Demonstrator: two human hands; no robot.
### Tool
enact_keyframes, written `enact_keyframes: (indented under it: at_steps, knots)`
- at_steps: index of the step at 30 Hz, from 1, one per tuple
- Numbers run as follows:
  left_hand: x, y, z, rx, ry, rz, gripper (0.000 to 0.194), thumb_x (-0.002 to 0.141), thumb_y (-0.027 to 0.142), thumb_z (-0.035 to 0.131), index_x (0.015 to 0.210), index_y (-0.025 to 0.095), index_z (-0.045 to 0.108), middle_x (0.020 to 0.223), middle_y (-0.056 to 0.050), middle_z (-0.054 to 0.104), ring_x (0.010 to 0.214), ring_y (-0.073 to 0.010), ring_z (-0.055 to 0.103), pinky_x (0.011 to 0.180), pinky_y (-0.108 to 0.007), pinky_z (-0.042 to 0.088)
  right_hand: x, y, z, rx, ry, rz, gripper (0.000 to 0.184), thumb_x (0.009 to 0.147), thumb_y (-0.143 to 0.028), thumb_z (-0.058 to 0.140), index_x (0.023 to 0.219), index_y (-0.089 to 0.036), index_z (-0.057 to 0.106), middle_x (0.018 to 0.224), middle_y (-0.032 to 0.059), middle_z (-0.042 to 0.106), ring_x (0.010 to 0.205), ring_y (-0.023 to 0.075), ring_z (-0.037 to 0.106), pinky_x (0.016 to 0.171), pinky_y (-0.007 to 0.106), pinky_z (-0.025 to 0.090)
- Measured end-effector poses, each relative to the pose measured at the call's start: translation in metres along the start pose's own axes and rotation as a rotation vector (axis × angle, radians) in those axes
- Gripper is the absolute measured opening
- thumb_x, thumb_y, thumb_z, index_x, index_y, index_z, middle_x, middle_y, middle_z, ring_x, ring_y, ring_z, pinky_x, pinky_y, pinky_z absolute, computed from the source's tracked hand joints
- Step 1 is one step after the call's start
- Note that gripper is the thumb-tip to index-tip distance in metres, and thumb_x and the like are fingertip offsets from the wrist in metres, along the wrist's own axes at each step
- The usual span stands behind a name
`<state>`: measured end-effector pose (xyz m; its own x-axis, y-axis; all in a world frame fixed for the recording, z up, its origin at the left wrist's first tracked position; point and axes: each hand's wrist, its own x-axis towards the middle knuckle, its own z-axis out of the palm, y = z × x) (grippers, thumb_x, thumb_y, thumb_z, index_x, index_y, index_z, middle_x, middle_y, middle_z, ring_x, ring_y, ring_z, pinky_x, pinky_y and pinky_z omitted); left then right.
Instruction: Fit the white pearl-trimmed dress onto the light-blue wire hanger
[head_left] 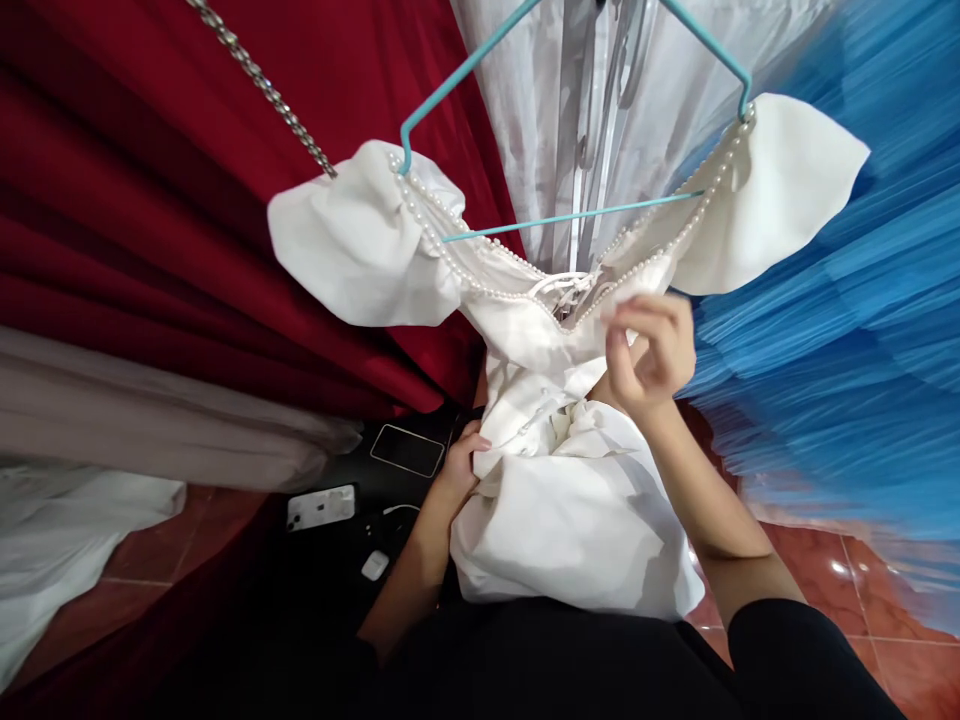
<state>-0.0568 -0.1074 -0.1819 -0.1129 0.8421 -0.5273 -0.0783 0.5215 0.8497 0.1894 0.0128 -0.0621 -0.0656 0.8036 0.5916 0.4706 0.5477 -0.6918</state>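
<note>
A deep red, heavily folded cloth [150, 150] fills the left side, and layered bright blue tulle [862, 330] fills the right. Between them hangs a white satin dress with puffed sleeves [585, 520], its neckline at the far end and its bunched skirt near the wearer's body. A thin turquoise hanger [555, 219] spans its shoulders. The left hand [459, 462] grips fabric at the left of the waist. The right hand [656, 350] is raised just beside the right of the neckline, fingers curled narrow; blur hides whether they pinch anything. A glittering beaded chain [262, 82] reaches the left sleeve. At near left lie a dark-screened phone [407, 451], a white-backed phone [321, 508] and a small white rounded case [374, 566].

The step in hand looks like steadying and handling the bodice. Touching the pearl edging [510, 295] would call for a light fingertip pinch, with the waist held steady.
</note>
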Motion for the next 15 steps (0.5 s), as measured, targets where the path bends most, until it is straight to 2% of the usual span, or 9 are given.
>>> enact_keyframes:
  at_steps: [1,2,5,7,9,11,13,15]
  knots:
    - [-0.006,-0.002,-0.005,-0.049,0.014,-0.013,0.038,0.069,0.049,0.053,0.091,0.02,0.062,0.082,-0.006,0.069,0.081,-0.0258,0.067,0.072,-0.038,0.056,-0.018,0.007,0.004,-0.018,-0.086,0.136,0.026,0.095,-0.041,0.045,0.1,-0.026,0.066,0.106,0.009,0.064,0.104,0.0261,0.062,0.093,0.05,0.056]
    - [-0.011,-0.004,-0.008,-0.094,0.024,-0.023,0.039,0.067,0.051,0.05,0.091,0.021,0.062,0.081,-0.007,0.069,0.08,-0.0263,0.067,0.071,-0.039,0.056,-0.037,0.014,0.009,-0.061,-0.23,0.301,0.028,0.095,-0.041,0.042,0.093,-0.024,0.064,0.1,0.0089,0.064,0.101,0.0245,0.062,0.095,0.047,0.055]
    - [-0.016,-0.007,-0.011,-0.194,0.052,-0.036,0.041,0.061,0.054,0.046,0.087,0.024,0.059,0.075,-0.007,0.068,0.08,-0.0289,0.067,0.07,-0.043,0.055,-0.08,0.032,0.023,-0.137,-0.431,0.505,0.025,0.088,-0.04,0.054,0.096,-0.018,0.063,0.103,0.0129,0.067,0.101,0.0254,0.062,0.095,0.044,0.053]
    - [-0.015,-0.006,-0.011,-0.229,0.078,-0.033,0.038,0.058,0.052,0.048,0.083,0.025,0.056,0.069,-0.006,0.065,0.08,-0.0296,0.066,0.07,-0.043,0.054,-0.096,0.039,0.031,-0.192,-0.535,0.623,0.037,0.079,-0.04,0.066,0.104,-0.013,0.064,0.107,0.0179,0.068,0.102,0.0286,0.063,0.093,0.043,0.052]
    - [-0.009,-0.003,-0.012,-0.248,0.109,-0.023,0.034,0.057,0.05,0.049,0.08,0.026,0.055,0.066,-0.005,0.063,0.081,-0.0294,0.065,0.07,-0.042,0.054,-0.098,0.042,0.035,-0.209,-0.644,0.718,0.041,0.073,-0.04,0.073,0.102,-0.012,0.066,0.101,0.0175,0.071,0.097,0.0288,0.064,0.088,0.039,0.051]
    - [-0.002,0.003,-0.016,-0.261,0.129,-0.013,0.034,0.059,0.049,0.047,0.081,0.026,0.056,0.069,-0.006,0.065,0.084,-0.0291,0.066,0.072,-0.042,0.055,-0.091,0.042,0.031,-0.17,-0.741,0.765,0.032,0.071,-0.038,0.074,0.091,-0.015,0.068,0.087,0.0111,0.071,0.087,0.0244,0.064,0.081,0.033,0.05]
    - [0.005,0.009,-0.02,-0.275,0.14,-0.007,0.037,0.061,0.047,0.046,0.087,0.025,0.06,0.079,-0.006,0.07,0.09,-0.029,0.068,0.075,-0.041,0.057,-0.076,0.038,0.014,-0.101,-0.81,0.776,0.023,0.073,-0.037,0.072,0.08,-0.016,0.067,0.076,0.0057,0.069,0.078,0.0192,0.062,0.074,0.028,0.047]
    - [0.012,0.012,-0.025,-0.29,0.155,-0.008,0.038,0.062,0.043,0.05,0.092,0.023,0.064,0.089,-0.006,0.075,0.095,-0.0292,0.07,0.079,-0.041,0.058,-0.062,0.03,-0.017,-0.036,-0.84,0.776,0.023,0.078,-0.039,0.067,0.076,-0.015,0.067,0.076,0.0041,0.068,0.074,0.016,0.059,0.069,0.027,0.045]
